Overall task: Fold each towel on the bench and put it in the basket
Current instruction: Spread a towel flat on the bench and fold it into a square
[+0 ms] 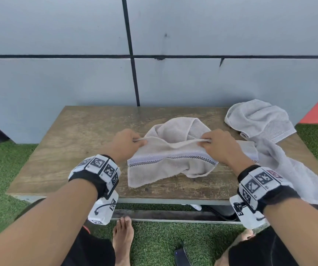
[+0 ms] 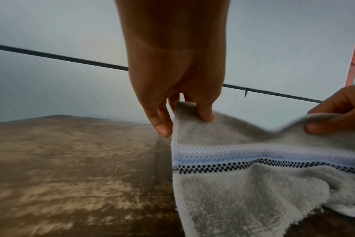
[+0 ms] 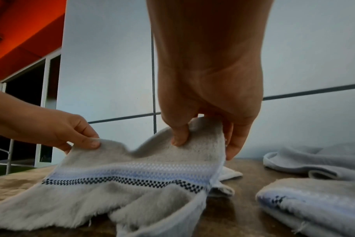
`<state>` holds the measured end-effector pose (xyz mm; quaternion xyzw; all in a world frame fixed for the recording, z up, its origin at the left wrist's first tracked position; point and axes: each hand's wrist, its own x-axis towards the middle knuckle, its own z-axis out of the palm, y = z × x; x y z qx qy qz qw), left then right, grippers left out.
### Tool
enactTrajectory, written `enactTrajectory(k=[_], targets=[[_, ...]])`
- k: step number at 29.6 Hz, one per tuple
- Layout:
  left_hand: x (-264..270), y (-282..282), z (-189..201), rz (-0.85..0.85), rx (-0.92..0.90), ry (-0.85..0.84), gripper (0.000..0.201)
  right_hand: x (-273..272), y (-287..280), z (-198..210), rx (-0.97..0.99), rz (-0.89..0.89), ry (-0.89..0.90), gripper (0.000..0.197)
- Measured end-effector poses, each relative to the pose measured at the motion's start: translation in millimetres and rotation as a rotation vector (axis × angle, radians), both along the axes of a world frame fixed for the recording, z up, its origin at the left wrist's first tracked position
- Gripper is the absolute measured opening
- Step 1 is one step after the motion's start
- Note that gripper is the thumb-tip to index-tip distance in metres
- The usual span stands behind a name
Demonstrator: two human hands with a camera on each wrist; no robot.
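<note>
A beige towel [image 1: 166, 162] with a blue and black-checked stripe lies crumpled in the middle of the wooden bench [image 1: 73, 143]. My left hand [image 1: 127, 144] pinches its top edge at the left corner, and my right hand [image 1: 217, 144] pinches the same edge at the right corner, lifting it a little off the bench. The left wrist view shows the left hand [image 2: 184, 118] pinching the towel [image 2: 253, 184] at its corner, thumb in front. The right wrist view shows my right hand [image 3: 201, 139] gripping the towel [image 3: 121, 184] the same way. No basket is in view.
A second pale towel [image 1: 260, 120] lies bunched at the bench's far right, and another [image 1: 298, 173] drapes over the right front edge. A grey panelled wall [image 1: 173, 73] stands just behind the bench. Green turf [image 1: 0, 169], my bare foot [image 1: 122, 240] and a dark phone [image 1: 181, 256] lie below.
</note>
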<state>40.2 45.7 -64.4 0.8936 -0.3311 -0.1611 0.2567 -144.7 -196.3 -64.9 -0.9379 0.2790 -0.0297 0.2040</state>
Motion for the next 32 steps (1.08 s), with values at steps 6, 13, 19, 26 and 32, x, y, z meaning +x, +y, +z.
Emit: enactTrajectory(k=[6,13,19,26,32], targets=[[-1,-35,-29,-0.262,0.077,0.097,0.018,34,1,-35,-0.090,0.253,0.111,0.048],[16,-81,-43,-0.332,0.057,0.078,0.038,53,-4,-44,0.120,0.360,-0.045,0.045],[73,-125,0,-0.291,-0.029,-0.098,0.036,109,-60,3,-0.025,0.320,-0.132,0.027],[151,-155,72,-0.078,-0.137,-0.287,0.050,176,-133,84,-0.111,0.096,-0.326,0.025],[176,-150,77,0.070,-0.235,-0.436,0.054,186,-148,94,-0.173,-0.038,-0.613,0.022]])
